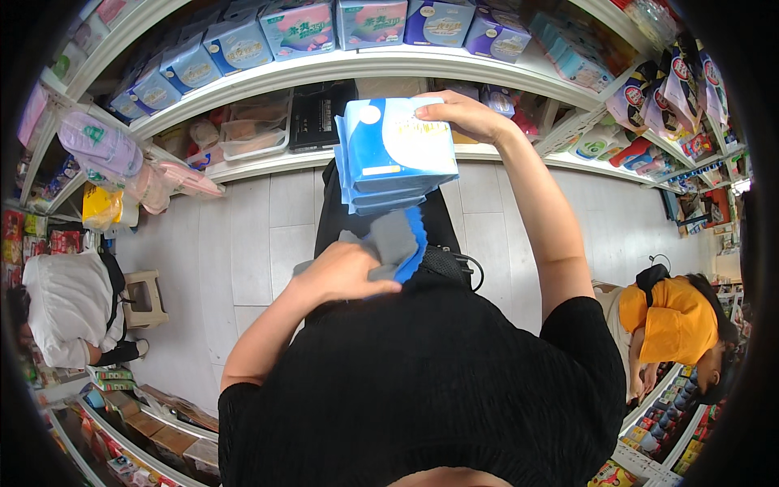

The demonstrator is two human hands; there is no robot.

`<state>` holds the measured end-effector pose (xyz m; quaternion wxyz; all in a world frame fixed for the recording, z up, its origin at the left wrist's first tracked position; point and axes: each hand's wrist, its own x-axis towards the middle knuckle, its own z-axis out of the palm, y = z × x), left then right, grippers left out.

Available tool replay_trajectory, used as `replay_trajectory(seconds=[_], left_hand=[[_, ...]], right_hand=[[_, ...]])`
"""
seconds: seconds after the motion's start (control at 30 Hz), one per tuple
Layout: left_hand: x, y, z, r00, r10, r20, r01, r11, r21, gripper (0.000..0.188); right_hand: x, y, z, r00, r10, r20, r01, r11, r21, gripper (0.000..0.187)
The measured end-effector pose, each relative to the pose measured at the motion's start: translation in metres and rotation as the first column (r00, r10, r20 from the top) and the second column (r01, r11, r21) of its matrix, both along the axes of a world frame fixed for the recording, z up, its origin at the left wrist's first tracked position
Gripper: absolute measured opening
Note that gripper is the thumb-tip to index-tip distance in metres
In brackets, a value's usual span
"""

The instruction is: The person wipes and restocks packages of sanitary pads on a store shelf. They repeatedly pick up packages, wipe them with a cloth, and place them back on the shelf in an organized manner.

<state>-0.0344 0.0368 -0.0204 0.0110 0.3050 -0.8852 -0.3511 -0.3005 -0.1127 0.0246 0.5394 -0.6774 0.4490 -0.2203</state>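
Observation:
My right hand [464,116] grips the far right corner of a stack of blue-and-white packs [402,146], which look like sanitary pad packs. The thumb lies over the top face, and the fingers beneath are hidden. Several packs lie one under another, held over my lap in front of the shelf. My left hand [345,272] is closed around a grey cloth [398,237] with a blue edge, close to my body just below the stack. Part of the cloth sticks out past the fingers towards the packs.
A white shelf [341,75] ahead carries a row of blue, pink and purple packs [296,31]. Below it stand clear plastic bins [254,134] and a black box [323,114]. A person in white [69,304] is at left by a stool [144,299]; another in orange [677,321] is at right.

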Motion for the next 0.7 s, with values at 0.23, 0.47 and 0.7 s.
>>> replay_trajectory(seconds=[0.23,0.47,0.7], left_hand=[[-0.046,-0.027,0.004,0.989,-0.075,-0.124,0.05,0.98,-0.193,0.047],[-0.025,-0.051,-0.04,0.956,0.277,-0.095,-0.262,0.954,0.144,0.046],[0.055,-0.049,-0.044,0.641,0.707,-0.299,-0.534,0.69,0.489,0.052]], right_hand=[[0.006,0.015,0.012,0.999,-0.028,0.023,0.032,0.974,-0.223,0.061],[0.008,0.038,0.019,0.991,-0.092,0.094,0.107,0.98,-0.169,0.067],[0.013,0.046,0.001,0.982,-0.179,0.052,0.187,0.937,-0.294,0.085]])
